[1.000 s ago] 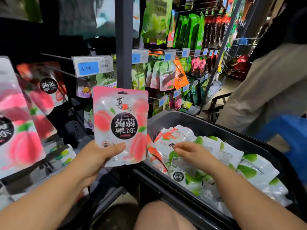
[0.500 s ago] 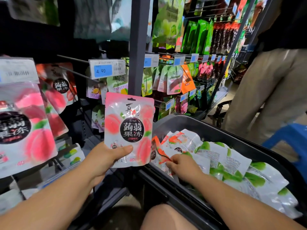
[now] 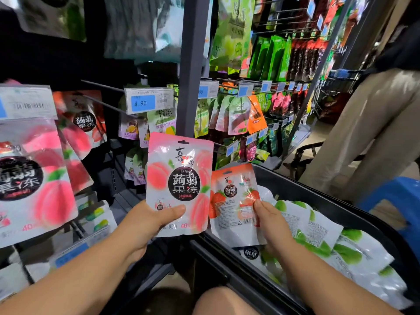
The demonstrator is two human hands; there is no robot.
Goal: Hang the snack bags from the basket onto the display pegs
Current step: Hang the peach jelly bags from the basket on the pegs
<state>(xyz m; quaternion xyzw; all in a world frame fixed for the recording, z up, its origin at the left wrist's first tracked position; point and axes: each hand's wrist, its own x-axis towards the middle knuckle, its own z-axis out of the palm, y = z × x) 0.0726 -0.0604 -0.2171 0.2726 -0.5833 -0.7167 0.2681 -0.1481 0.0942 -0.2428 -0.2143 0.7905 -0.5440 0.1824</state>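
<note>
You hold the peach bag (image 3: 179,185) upright in your left hand (image 3: 147,223), thumb clamped across its lower front and fingers behind. That low grip seems chosen to leave the slotted hang hole (image 3: 183,142) at the top free to slide onto a peg. Your right hand (image 3: 270,221) pinches a smaller strawberry bag (image 3: 234,205) by its right edge, raised above the basket (image 3: 306,189) and facing you, probably so you can read the flavour before choosing its row. The 2 bags sit edge to edge in this view; I cannot tell whether they touch. A bare peg (image 3: 109,105) juts out beside the 4.90 price tag (image 3: 148,103), and matching hung peach bags (image 3: 34,178) fill the left side, so that is the likely place for yours. Many green-printed bags (image 3: 318,235) lie loose in the basket, so most of the job remains. Your peach bag is a flat, glossy pouch, slightly crinkled, with a pink band on top, a white body with pink peaches, and a round black label with white characters at the centre.
</note>
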